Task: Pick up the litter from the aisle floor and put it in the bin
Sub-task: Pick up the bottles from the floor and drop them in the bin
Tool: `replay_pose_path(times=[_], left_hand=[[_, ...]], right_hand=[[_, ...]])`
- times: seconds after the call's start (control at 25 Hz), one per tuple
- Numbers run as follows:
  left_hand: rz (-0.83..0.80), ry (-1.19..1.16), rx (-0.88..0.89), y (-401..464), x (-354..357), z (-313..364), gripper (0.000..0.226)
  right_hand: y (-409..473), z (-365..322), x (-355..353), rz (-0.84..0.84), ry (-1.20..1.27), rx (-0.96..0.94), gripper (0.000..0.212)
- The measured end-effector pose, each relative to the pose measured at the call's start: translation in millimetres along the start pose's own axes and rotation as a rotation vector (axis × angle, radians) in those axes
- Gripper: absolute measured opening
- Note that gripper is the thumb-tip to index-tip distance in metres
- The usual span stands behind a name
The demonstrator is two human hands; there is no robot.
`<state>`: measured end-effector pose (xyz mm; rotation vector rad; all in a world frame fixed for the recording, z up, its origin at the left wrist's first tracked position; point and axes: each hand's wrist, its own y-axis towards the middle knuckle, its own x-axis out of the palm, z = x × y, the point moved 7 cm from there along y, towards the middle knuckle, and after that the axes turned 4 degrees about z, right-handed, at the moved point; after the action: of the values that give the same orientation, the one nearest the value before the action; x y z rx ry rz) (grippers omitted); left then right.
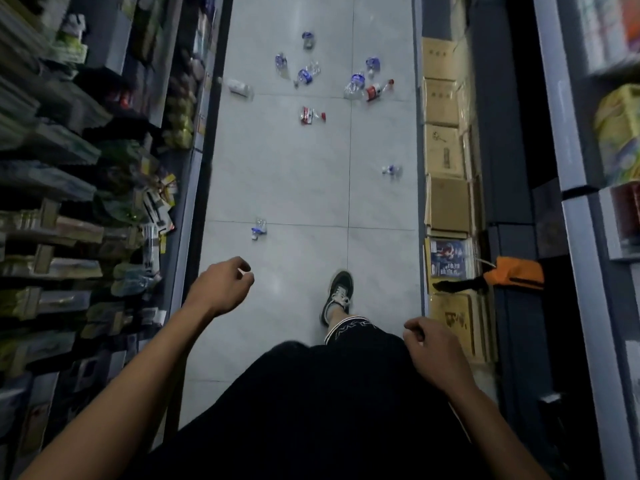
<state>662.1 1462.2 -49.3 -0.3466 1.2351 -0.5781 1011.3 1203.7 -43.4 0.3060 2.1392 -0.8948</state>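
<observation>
Several crushed plastic bottles lie scattered on the grey tiled aisle floor. The nearest, a clear bottle with a blue label, lies just ahead of my left hand. Another small one lies near the right shelf. Farther off are a red-labelled bottle, a second red-labelled bottle, a white-labelled bottle and several blue-labelled ones around. My left hand hangs over the floor with loosely curled fingers, holding nothing. My right hand is loosely curled beside my hip, also empty. No bin is in view.
Shelves of packaged goods line the left side. Stacked cardboard boxes line the right side at floor level, with an orange bag hanging from the shelf. My right foot in a dark sneaker is stepping forward.
</observation>
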Motion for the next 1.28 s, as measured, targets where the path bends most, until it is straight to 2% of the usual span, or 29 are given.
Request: replay_pose_path(times=[0.24,0.4,0.52,0.68,1.0,1.12,1.28], left_hand=[[-0.025,-0.059,-0.123,43.9,-14.7,32.4,0.027],[-0.071,-0.119,-0.234,60.5,-16.2,35.2,0.025],[-0.099,-0.140,-0.279,95.3,-28.7,41.4,0.027],[-0.110,-0.144,-0.256,170.9,-61.6,67.7,0.029],[-0.150,-0.020,-0.116,327.5,-110.2,168.8,0.029],[-0.194,0.017,-0.072,385.5,-86.2,216.7,0.030],[-0.213,0.012,-0.029,471.0,-9.6,270.5,0.025]], right_hand=[[157.5,-75.2,-74.1,-0.063,-0.041,-0.159,0.019],[243.6,-127.4,-109.5,-0.032,-0.053,-0.227,0.020],[300.5,-159.4,-120.6,-0.050,-0.063,-0.229,0.020],[348.3,-181.3,-126.7,-0.082,-0.104,-0.187,0.020],[431.3,-161.9,-140.1,-0.160,-0.110,-0.057,0.012],[489.2,-140.7,-128.6,-0.212,-0.094,-0.020,0.013],[592.0,-108.0,-76.5,-0.286,-0.078,-0.024,0.019]])
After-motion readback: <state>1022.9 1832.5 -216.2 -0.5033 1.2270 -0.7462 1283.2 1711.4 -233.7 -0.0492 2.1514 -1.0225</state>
